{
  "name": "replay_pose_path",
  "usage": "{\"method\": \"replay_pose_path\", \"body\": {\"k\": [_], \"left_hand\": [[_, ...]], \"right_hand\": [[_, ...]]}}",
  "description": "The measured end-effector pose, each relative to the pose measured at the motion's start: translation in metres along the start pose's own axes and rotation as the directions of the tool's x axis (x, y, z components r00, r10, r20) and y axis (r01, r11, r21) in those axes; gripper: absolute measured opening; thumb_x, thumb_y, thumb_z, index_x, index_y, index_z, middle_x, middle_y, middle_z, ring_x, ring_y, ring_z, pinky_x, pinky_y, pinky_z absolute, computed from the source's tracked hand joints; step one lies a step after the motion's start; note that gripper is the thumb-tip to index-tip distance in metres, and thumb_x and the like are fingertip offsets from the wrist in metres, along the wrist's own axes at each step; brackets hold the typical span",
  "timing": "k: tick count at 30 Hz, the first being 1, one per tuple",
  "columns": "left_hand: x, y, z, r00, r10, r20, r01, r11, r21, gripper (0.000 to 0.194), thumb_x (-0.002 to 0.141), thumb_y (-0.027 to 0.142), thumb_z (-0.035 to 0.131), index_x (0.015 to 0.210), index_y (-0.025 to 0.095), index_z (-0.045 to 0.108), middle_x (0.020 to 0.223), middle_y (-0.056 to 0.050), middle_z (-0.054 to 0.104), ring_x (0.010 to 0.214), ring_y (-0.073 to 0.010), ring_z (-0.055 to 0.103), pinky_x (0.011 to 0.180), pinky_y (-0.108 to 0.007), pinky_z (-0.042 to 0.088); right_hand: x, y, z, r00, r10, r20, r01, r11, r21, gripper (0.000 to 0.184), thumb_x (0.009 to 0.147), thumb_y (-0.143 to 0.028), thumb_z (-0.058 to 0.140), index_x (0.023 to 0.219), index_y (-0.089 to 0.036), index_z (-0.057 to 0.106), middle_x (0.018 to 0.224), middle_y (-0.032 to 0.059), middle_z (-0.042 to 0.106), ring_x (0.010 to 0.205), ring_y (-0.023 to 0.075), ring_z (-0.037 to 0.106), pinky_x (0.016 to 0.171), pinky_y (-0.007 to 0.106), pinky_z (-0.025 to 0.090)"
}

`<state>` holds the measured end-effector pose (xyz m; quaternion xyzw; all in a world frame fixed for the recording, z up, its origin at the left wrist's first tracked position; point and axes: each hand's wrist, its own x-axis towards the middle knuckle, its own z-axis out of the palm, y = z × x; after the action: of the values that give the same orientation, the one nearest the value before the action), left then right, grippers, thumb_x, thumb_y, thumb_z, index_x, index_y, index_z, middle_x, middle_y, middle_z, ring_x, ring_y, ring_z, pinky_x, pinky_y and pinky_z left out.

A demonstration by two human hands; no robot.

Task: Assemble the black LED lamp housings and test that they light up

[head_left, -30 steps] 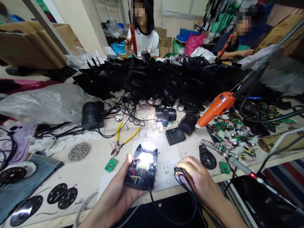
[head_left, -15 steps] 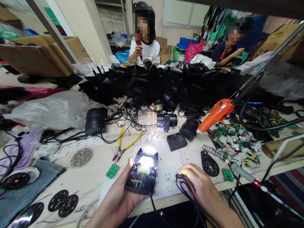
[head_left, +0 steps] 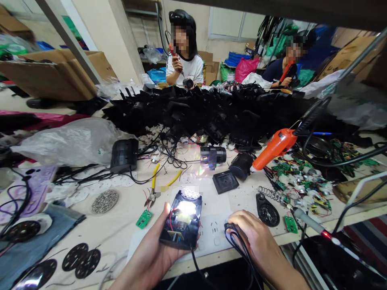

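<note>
My left hand [head_left: 152,251] cradles an open black lamp housing [head_left: 181,219] from below, thumb along its left side; a bright light shines inside it, with red wires showing. A black cable [head_left: 198,266] leaves its near end and loops to my right hand [head_left: 252,237], which is curled over a black plug [head_left: 229,228] pressed on a white power strip [head_left: 211,233] at the table's near edge.
Yellow-handled cutters [head_left: 157,183], a green circuit board [head_left: 143,218], a soldering iron [head_left: 305,219] and its black stand [head_left: 266,209] lie close by. An orange screwdriver [head_left: 275,147] hangs on the right. A heap of black housings [head_left: 211,110] crosses the table; two people work behind it.
The view has tilted slightly, so everything sits a little lower in the frame. Both hands keep their grips. The people behind have moved their red tools.
</note>
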<state>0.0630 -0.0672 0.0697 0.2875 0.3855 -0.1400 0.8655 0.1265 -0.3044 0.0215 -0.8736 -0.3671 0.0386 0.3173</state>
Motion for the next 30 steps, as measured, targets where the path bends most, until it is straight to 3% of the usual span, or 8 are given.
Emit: {"method": "replay_pose_path", "body": {"k": [16,30], "left_hand": [[0.002,0.0,0.002,1.0,0.01,-0.007,-0.01,1.0,-0.014,0.04,0.093,0.044,0.052,0.103,0.006,0.062,0.082,-0.018,0.074,0.066,-0.0259,0.072,0.063,-0.037,0.059],[0.012,0.003,0.003,0.999,-0.03,0.027,0.034,0.99,-0.14,0.041,0.095,0.047,0.047,0.103,0.009,0.06,0.08,-0.016,0.072,0.07,-0.0272,0.071,0.068,-0.039,0.058]], "right_hand": [[-0.001,0.001,0.001,1.0,0.019,0.016,-0.019,1.0,-0.009,0.015,0.101,-0.027,0.044,0.101,-0.02,0.056,0.094,0.0056,0.061,0.085,0.0214,0.061,0.075,0.037,0.05],[-0.002,0.001,0.003,0.998,-0.028,-0.058,0.025,0.999,-0.042,0.014,0.101,-0.027,0.042,0.101,-0.023,0.055,0.092,0.0046,0.063,0.084,0.0199,0.064,0.072,0.032,0.052]]}}
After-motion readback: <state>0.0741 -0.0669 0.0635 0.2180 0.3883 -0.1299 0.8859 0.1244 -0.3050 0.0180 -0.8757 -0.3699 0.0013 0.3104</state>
